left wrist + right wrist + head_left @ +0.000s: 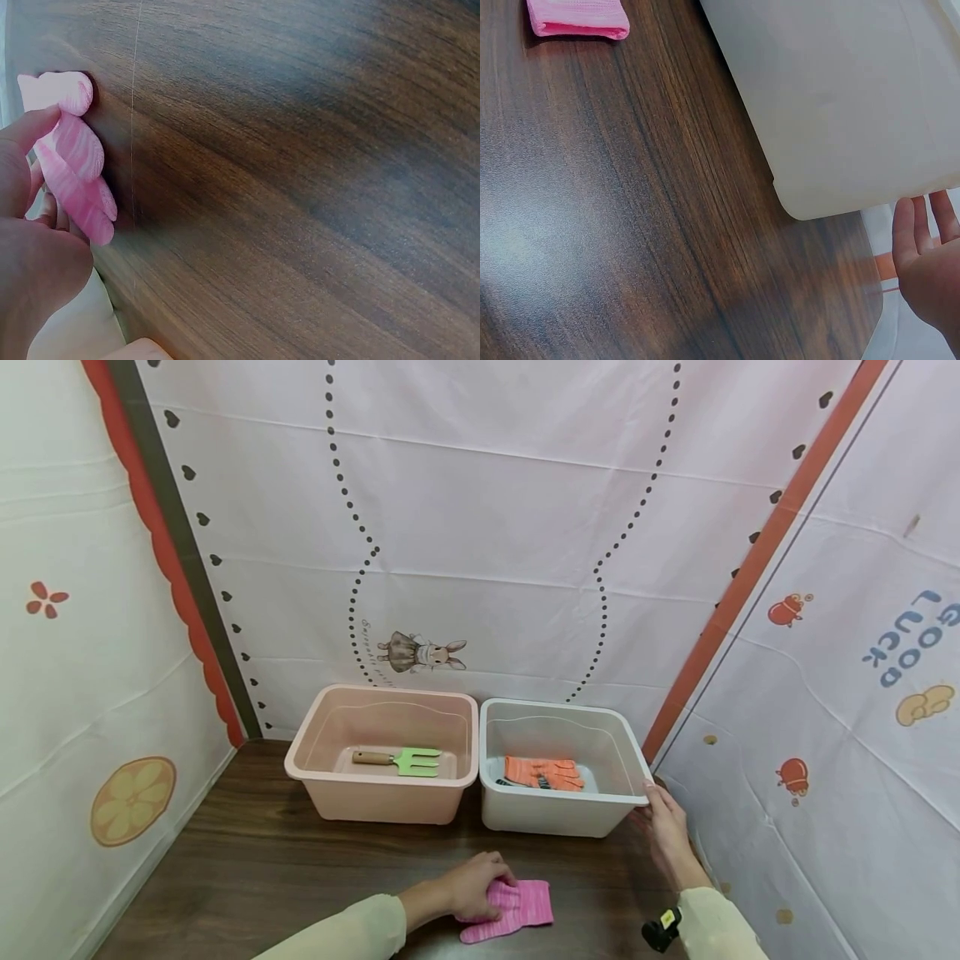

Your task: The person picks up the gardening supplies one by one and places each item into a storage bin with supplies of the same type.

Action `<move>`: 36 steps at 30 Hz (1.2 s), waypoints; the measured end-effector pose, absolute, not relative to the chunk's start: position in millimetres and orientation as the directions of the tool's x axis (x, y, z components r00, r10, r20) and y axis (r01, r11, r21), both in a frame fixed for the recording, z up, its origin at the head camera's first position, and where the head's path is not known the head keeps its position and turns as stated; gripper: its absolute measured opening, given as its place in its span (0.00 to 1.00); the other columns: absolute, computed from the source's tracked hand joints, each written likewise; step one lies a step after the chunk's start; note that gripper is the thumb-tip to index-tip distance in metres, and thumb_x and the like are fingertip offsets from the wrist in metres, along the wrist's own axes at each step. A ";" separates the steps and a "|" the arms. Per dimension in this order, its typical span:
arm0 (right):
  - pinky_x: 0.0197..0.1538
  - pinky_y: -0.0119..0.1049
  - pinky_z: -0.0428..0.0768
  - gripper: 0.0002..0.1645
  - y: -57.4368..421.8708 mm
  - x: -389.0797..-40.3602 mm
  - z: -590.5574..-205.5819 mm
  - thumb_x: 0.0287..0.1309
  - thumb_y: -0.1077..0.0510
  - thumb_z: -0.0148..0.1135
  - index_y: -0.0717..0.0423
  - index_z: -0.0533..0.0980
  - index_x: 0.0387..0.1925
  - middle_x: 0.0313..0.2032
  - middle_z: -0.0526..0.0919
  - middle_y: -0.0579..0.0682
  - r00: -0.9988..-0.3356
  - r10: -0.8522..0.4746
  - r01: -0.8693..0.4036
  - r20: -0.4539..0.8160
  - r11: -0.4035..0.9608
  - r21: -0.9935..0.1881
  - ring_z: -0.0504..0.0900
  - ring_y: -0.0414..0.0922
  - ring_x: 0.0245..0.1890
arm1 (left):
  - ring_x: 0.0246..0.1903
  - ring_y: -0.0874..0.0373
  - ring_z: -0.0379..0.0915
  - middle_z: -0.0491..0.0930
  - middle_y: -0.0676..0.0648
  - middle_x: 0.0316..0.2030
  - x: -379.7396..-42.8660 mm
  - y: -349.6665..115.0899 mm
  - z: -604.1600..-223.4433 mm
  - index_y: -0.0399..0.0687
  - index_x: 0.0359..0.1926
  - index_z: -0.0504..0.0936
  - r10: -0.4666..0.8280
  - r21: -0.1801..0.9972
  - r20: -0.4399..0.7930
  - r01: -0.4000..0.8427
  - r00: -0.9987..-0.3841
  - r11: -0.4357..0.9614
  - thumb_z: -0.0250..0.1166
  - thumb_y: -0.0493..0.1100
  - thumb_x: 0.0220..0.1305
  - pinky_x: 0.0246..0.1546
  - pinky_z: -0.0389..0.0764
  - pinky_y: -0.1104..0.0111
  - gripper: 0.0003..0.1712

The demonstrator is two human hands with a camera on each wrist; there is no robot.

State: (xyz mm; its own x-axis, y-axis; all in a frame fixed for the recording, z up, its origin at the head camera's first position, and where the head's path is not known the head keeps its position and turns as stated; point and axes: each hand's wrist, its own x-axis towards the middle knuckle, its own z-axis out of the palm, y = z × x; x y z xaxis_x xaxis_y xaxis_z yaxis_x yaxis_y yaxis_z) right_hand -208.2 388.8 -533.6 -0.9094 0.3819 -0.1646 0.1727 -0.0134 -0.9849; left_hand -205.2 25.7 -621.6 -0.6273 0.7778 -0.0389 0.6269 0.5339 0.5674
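A pink knitted glove lies on the table in front of the bins. My left hand is over its finger end and pinches it; in the left wrist view the thumb presses on the pink fabric, with the other fingers bent beside it. At the right, my right hand grips the front right corner of a white plastic bin, thumb at the rim. The right wrist view shows those fingers against the bin's outer wall. Inside this bin are orange gloves, partly dark below.
Left of the white bin stands a pink plastic bin, which holds a green hand fork with a wooden handle. Both are on a dark wooden table, with printed cloth walls behind and on both sides.
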 end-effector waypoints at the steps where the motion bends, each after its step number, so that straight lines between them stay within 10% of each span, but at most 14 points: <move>1: 0.62 0.40 0.82 0.43 389.0 -207.9 -533.6 0.80 0.35 0.50 0.60 0.59 0.80 0.71 0.71 0.60 -0.909 0.383 0.169 -0.162 -0.015 -0.985 0.82 0.27 0.43 | 0.50 0.68 0.69 0.74 0.64 0.45 -205.7 25.8 -622.2 0.62 0.53 0.86 0.779 0.566 -0.036 0.629 -0.626 0.532 0.82 0.48 0.53 0.53 0.78 0.71 0.24; 24: 0.66 0.42 0.80 0.45 388.0 -205.6 -531.9 0.81 0.35 0.48 0.59 0.57 0.82 0.76 0.64 0.64 -0.919 0.361 0.168 -0.160 -0.009 -0.986 0.81 0.28 0.45 | 0.32 0.73 0.68 0.73 0.65 0.33 -205.3 22.3 -625.8 0.59 0.39 0.88 0.788 0.598 0.073 0.659 -0.611 0.456 0.80 0.39 0.53 0.33 0.73 0.79 0.14; 36: 0.61 0.41 0.83 0.41 389.8 -205.4 -533.4 0.80 0.37 0.52 0.62 0.62 0.77 0.47 0.83 0.36 -0.912 0.381 0.143 -0.151 -0.048 -0.988 0.84 0.30 0.43 | 0.32 0.75 0.68 0.74 0.66 0.31 -205.9 22.0 -626.5 0.59 0.38 0.88 0.798 0.605 0.081 0.666 -0.597 0.437 0.80 0.40 0.55 0.33 0.74 0.81 0.11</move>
State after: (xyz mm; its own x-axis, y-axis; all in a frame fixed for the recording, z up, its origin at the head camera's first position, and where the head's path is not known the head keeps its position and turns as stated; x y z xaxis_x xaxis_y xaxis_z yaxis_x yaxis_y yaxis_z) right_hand -205.4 389.8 -533.4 -0.9120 0.3813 -0.1509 0.1434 -0.0484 -0.9885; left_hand -205.9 22.0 -626.5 -0.5968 0.7984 0.0807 0.6660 0.4366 0.6049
